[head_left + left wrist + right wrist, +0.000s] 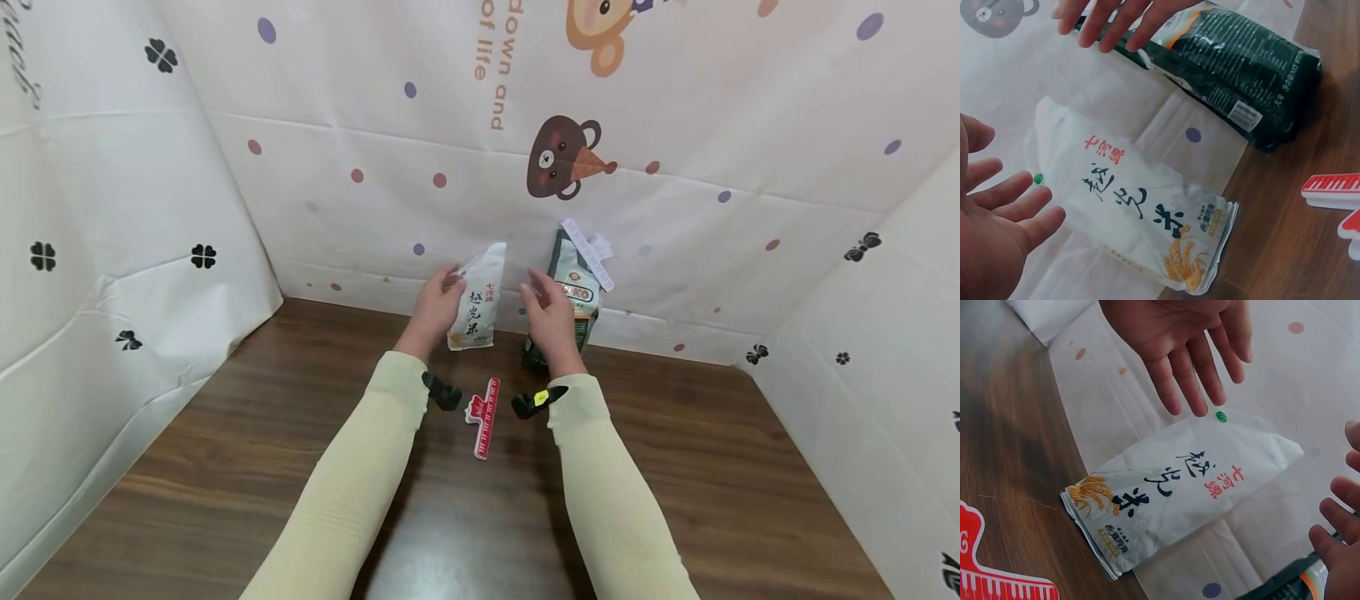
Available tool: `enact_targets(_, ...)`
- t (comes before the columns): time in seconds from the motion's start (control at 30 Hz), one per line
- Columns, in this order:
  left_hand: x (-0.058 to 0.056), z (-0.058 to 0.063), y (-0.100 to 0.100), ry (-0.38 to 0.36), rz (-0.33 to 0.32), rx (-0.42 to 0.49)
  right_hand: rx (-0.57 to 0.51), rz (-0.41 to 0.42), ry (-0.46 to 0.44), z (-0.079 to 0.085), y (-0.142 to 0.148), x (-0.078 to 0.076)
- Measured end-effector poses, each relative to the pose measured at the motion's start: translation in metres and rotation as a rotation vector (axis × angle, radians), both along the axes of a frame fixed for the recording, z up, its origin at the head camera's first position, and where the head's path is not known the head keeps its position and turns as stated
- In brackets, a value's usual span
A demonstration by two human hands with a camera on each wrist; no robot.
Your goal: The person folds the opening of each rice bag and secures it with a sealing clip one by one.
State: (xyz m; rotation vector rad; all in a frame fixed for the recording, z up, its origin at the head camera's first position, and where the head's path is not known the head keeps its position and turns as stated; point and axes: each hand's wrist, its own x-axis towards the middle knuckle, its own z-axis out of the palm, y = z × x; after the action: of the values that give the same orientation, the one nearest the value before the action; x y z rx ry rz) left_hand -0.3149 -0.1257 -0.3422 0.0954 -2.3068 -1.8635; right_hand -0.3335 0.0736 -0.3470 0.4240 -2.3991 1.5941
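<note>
A white rice bag (480,300) with black and red lettering stands against the patterned backdrop, its top tapering to a corner. My left hand (437,308) is at its left side, fingers spread; whether the fingertips touch the bag, I cannot tell. Between that bag and a dark green bag (582,327) is my right hand (551,321), its fingers extended and holding nothing. The green bag leans on the backdrop, with a white sealing clip (588,252) across its top. On the table lies a red sealing clip (486,421) with a piano-key pattern, between my forearms.
The brown wooden table (720,475) extends to both sides. A white sheet backdrop (360,217) with dots and bear faces rises behind the bags, and further sheets hang at the left and right. Both wrists wear black straps with cameras.
</note>
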Motion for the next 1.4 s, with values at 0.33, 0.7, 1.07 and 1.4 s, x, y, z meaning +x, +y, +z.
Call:
enact_targets(0.33, -0.004, -0.006, -0.009, -0.02, 0.022, -0.013, 0.025, 0.05, -0.083, -0.002, -0.014, -0.009)
enact_targets(0.7, -0.015, -0.004, -0.012, -0.024, 0.049, -0.07, 0.144, 0.076, -0.115, 0.002, -0.027, -0.022)
enact_targets(1.07, -0.033, -0.011, -0.01, -0.041, 0.05, -0.161, 0.223, 0.089, -0.15, 0.01, -0.036, -0.037)
enact_targets(1.4, -0.037, -0.013, -0.003, -0.06, 0.01, -0.18, 0.221, 0.126, -0.174, 0.015, -0.036, -0.041)
